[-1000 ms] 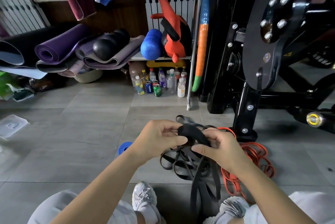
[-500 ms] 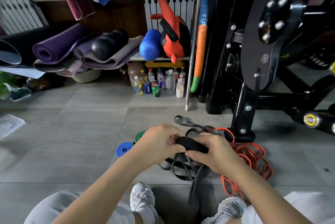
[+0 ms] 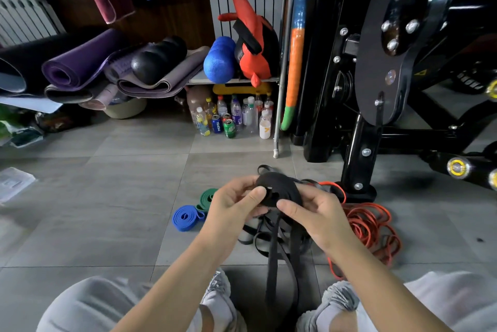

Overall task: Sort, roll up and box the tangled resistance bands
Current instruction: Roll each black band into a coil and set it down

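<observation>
In the head view, two hands worked over the tiled floor (image 3: 107,197): the left hand (image 3: 231,210) and the right hand (image 3: 314,213) each pinched one partly wound black band roll (image 3: 279,189), thumbs on its near face and fingers curled behind, holding it in the air in front of the person. The roll was a flat, matte black coil with a small hole at its centre, and its unwound tail (image 3: 271,264) hung down into a loose black heap between two grey shoes. Two finished coils lay touching on the floor to the left, one blue roll (image 3: 187,217) and one green roll (image 3: 208,198), and one orange tangle (image 3: 371,226) sprawled to the right.
</observation>
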Available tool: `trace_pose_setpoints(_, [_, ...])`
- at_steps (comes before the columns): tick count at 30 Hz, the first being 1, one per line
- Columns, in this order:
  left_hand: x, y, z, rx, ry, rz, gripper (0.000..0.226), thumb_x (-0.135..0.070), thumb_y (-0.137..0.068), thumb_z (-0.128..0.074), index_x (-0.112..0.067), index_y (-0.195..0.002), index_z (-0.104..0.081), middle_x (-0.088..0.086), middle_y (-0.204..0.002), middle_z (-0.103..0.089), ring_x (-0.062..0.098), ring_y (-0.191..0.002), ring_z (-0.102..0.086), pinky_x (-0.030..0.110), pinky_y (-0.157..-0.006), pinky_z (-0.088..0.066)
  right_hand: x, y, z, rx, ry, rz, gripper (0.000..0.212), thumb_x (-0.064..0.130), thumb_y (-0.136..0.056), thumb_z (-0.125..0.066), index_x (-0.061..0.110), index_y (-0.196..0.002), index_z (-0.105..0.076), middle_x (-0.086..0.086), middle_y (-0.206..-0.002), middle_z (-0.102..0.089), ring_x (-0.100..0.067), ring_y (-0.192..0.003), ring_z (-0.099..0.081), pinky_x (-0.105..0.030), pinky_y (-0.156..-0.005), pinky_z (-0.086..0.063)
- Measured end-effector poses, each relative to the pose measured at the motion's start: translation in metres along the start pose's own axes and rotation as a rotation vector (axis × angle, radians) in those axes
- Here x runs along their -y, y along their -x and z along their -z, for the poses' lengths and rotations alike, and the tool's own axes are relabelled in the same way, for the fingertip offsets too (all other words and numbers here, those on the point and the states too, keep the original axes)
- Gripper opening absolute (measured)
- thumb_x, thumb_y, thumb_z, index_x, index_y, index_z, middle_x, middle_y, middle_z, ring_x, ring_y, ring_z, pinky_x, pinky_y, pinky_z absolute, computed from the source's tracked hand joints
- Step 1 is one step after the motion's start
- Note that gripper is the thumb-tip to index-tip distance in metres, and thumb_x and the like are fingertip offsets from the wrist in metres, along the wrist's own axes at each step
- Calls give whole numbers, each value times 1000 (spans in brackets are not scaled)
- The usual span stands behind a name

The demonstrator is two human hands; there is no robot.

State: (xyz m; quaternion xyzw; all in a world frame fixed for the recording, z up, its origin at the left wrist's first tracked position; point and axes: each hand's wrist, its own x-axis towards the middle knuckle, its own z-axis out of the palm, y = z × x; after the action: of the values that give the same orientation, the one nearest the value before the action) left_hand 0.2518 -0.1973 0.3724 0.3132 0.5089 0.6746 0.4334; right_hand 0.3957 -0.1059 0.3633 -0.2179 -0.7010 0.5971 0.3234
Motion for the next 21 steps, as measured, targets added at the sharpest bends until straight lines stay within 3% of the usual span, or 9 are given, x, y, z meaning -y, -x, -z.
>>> trace_pose_setpoints(3, [2, -1, 8, 30, -36, 79, 21, -18, -75, -68, -19, -96, -70, 2, -91, -72, 14, -81, -69, 21, -67, -54, 5, -4, 5, 68, 62, -20, 23, 15, -81, -71, 34, -94, -72, -1, -92, -74, -18, -87, -70, -22, -76, -55])
trace_pose_setpoints(6, [-15, -9, 20, 156, -580, -19, 37, -11, -80, -72, -41, -100, -62, -20, -95, -67, -5, -86, -64, 14, -72, -51, 6, -10, 14, 155, 211, -103, 21, 10, -81, -72, 21, -99, -72, -11, -94, -73, -30, -90, -68, -46, -84, -54])
trace_pose_setpoints(8, [-29, -13, 18, 247, -923, -90, 46, -21, -76, -76, -48, -109, -56, -35, -96, -57, -15, -90, -56, 10, -78, -46, 9, -14, 13, 207, 292, -124, 17, 11, -80, -72, 21, -94, -70, -13, -92, -72, -31, -88, -68, -52, -83, -52])
trace_pose_setpoints(11, [-42, -16, 6, 327, -1212, -162, 34, -31, -75, -74, -37, -107, -64, -25, -90, -61, -2, -85, -57, 18, -78, -47, 13, -18, 8, 282, 409, -94, 12, 19, -79, -70, 19, -91, -70, -18, -86, -70, -36, -84, -66, -57, -79, -51])
trace_pose_setpoints(14, [-47, -18, 6, 265, -1110, -142, 19, -24, -73, -76, -30, -88, -69, -10, -88, -70, 8, -84, -64, 28, -82, -52, 15, -18, 6, 221, 356, -120, 15, 17, -78, -72, 26, -90, -69, -11, -87, -72, -27, -85, -69, -48, -82, -54])
trace_pose_setpoints(17, [-43, -16, 13, 165, -813, -79, 28, -10, -73, -77, -35, -82, -67, -13, -84, -73, 3, -82, -68, 22, -80, -53, 11, -15, 6, 189, 277, -131, 25, 14, -77, -76, 34, -88, -65, 4, -88, -74, -10, -84, -70, -30, -80, -57])
trace_pose_setpoints(21, [-32, -12, 12, 105, -553, -106, 36, 0, -76, -72, -35, -83, -69, -15, -82, -73, 2, -81, -69, 15, -74, -52, 7, -14, 5, 121, 185, -109, 29, 13, -78, -75, 39, -89, -67, 12, -93, -73, -7, -93, -69, -19, -83, -52])
